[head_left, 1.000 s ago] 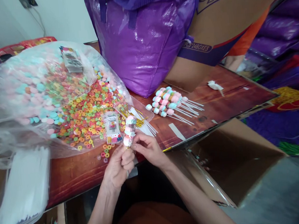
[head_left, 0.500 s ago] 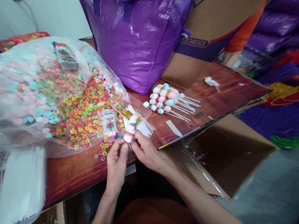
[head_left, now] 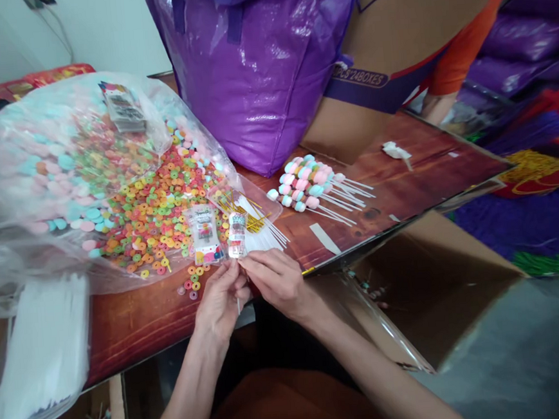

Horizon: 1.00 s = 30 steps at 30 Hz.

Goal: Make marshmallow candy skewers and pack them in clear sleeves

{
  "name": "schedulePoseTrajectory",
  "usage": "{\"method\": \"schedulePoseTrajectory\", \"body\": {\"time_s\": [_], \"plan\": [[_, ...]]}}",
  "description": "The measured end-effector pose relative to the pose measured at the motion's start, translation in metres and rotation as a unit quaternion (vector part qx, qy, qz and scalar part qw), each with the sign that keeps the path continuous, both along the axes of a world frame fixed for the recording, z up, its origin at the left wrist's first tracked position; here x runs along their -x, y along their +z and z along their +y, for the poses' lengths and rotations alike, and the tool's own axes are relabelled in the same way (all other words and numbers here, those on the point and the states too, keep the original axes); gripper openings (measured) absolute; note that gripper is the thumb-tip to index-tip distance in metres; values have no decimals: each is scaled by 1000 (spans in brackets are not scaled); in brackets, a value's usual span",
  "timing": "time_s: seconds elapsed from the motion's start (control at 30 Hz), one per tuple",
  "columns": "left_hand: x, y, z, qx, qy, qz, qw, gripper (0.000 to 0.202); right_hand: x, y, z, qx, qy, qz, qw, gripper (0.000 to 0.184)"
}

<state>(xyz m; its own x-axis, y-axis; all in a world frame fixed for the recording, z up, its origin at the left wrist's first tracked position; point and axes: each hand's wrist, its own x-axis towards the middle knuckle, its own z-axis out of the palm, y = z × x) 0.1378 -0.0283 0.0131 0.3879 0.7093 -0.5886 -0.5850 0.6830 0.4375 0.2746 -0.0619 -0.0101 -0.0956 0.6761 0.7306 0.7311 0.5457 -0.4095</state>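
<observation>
A marshmallow skewer in a clear printed wrapper stands upright between my hands, above the table's front edge. My left hand is closed around its white stick, whose end pokes out below the fingers. At the wrapper's gathered neck, my right hand pinches with thumb and fingers; whether a tie is in that pinch is too small to tell. Just behind lie gold twist ties and white sticks. Flat printed wrappers rest left of the skewer.
Loose gummy rings and bagged marshmallows cover the left side. Bare marshmallow skewers are piled to the right. A purple bag and carton stand behind. Another person's orange sleeve shows at right. An open box sits below.
The wrapped skewer has turned from tilted to upright, its printed side now showing, and shifted slightly left. My right fingers have come across to the wrapper's neck.
</observation>
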Motion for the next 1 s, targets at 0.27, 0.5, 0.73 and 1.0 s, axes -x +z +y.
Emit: {"method": "schedulePoseTrajectory", "body": {"time_s": [0.27, 0.5, 0.73, 1.0], "plan": [[-11, 10, -11, -27, 11, -3, 1000, 38, 3, 12, 3, -17, -20, 6, 1000, 18], [-13, 18, -13, -157, -41, 20, 987, 42, 9, 34, -15, 191, -36, 283, 939, 16], [2, 15, -28, -290, -55, 262, 919, 49, 6, 57, -30, 162, -16, 273, 948, 16], [-13, 15, -34, -305, -67, 272, 910, 18, 13, 23, -67, 381, 21, 478, 791, 20]]}}
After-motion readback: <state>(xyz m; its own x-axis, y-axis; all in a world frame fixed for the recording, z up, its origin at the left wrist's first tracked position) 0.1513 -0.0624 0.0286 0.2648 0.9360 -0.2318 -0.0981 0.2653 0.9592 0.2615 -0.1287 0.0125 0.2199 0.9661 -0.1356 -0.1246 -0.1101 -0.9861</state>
